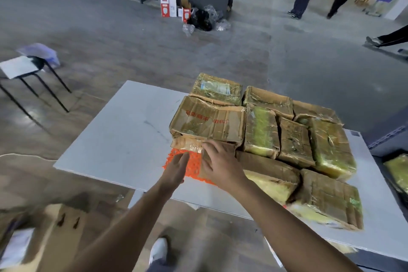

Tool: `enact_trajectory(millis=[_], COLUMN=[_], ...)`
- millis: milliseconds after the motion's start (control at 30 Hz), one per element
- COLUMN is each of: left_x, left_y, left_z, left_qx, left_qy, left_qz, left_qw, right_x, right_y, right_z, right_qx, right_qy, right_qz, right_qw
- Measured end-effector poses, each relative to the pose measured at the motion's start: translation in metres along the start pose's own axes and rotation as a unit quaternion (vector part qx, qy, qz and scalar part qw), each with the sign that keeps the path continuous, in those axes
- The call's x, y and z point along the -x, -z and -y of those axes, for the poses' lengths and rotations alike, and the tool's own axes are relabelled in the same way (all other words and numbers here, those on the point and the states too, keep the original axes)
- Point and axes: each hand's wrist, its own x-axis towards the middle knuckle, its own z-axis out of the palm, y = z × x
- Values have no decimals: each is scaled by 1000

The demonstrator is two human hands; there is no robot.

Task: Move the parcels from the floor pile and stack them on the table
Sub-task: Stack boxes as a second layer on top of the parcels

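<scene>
Several taped brown cardboard parcels are stacked on the white table, covering its right half. The front-left parcel with red print lies on top of another parcel. Below it an orange mesh-wrapped parcel rests on the table. My left hand lies flat on the orange mesh with straight fingers. My right hand rests with spread fingers on the orange parcel, just under the printed parcel's front edge. Neither hand grips anything.
A black stool with a white sheet and a bag stands at the left. Cardboard lies on the floor by my foot. Small boxes and plastic bags sit by the far partition. People stand at the back right.
</scene>
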Motion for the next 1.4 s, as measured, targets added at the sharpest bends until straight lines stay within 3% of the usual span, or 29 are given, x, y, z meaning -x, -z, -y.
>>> enact_trajectory(millis=[267, 600, 1000, 1167, 1400], left_x=[51, 112, 158, 135, 84], left_y=[110, 314, 555, 593, 618], left_z=[45, 159, 321, 395, 477], left_qx=[37, 107, 176, 163, 201], left_qy=[61, 144, 238, 290, 338], left_qz=[-178, -350, -429, -423, -383], left_qw=[981, 919, 854, 843, 836], right_x=[-27, -47, -92, -121, -150], right_y=[-56, -178, -356, -438, -550], right_z=[103, 322, 560, 588, 580], right_qx=[-110, -192, -122, -85, -49], right_qy=[114, 134, 130, 130, 66], right_qz=[49, 207, 360, 387, 432], right_qw=[986, 950, 916, 909, 898])
